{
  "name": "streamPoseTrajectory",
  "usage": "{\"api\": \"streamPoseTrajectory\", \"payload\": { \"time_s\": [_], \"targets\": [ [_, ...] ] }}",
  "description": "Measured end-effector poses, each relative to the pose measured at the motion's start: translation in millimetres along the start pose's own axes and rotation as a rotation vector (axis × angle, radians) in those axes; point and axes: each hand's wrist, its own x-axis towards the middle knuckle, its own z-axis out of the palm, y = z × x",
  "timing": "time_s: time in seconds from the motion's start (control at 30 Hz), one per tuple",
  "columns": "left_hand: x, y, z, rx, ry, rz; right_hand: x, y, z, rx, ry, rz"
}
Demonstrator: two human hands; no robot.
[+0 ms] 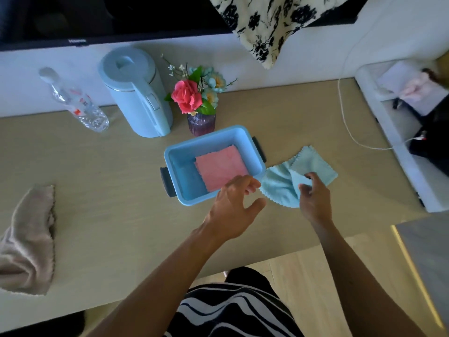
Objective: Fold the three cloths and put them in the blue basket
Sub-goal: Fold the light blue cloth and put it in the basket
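Note:
The blue basket (245, 138) stands in the middle of the table with a folded pink cloth (220, 167) lying flat inside it. Just right of the basket a light blue cloth (313, 164) lies rumpled on the table. My right hand (314, 200) pinches a fold of that cloth near its middle. My left hand (233, 207) hovers over the basket's near right corner, fingers spread, holding nothing. A beige cloth (29, 239) lies crumpled at the table's far left edge.
Behind the basket stand a purple vase with flowers (200, 124), a light blue kettle (138, 93) and a plastic bottle (77, 103). A white cable (345, 120) runs across the right of the table. A white shelf unit (401, 132) stands at the right.

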Motion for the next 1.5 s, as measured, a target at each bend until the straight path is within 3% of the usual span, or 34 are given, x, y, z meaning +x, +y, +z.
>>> {"api": "streamPoseTrajectory", "payload": {
  "time_s": [0.13,0.23,0.43,0.63,0.77,1.07,1.27,1.5],
  "targets": [
    [-8,14,-15,-0.037,-0.028,0.073,-11,-53,-50,0.204,0.139,-0.084],
    [-11,28,-31,-0.066,-0.025,0.152,-20,-96,-85,0.312,0.145,-0.193],
    [-14,54,-74,-0.09,0.063,0.309,-61,-179,-136,0.566,-0.114,-0.327],
    [-19,53,-123,-0.06,-0.045,0.49,-102,-236,-131,0.656,-0.303,-0.45],
    [-36,32,-166,-0.072,0.017,0.382,-119,-268,-111,0.708,-0.395,-0.452],
    [-95,-58,-266,0.097,0.025,0.182,-129,-315,-51,0.778,-0.413,-0.472],
    [-124,-122,-332,0.152,0.159,0.039,-114,-326,-3,0.733,-0.504,-0.437],
    [-118,-171,-369,0.259,0.319,-0.085,-83,-326,76,0.581,-0.477,-0.384]
  ]
}}
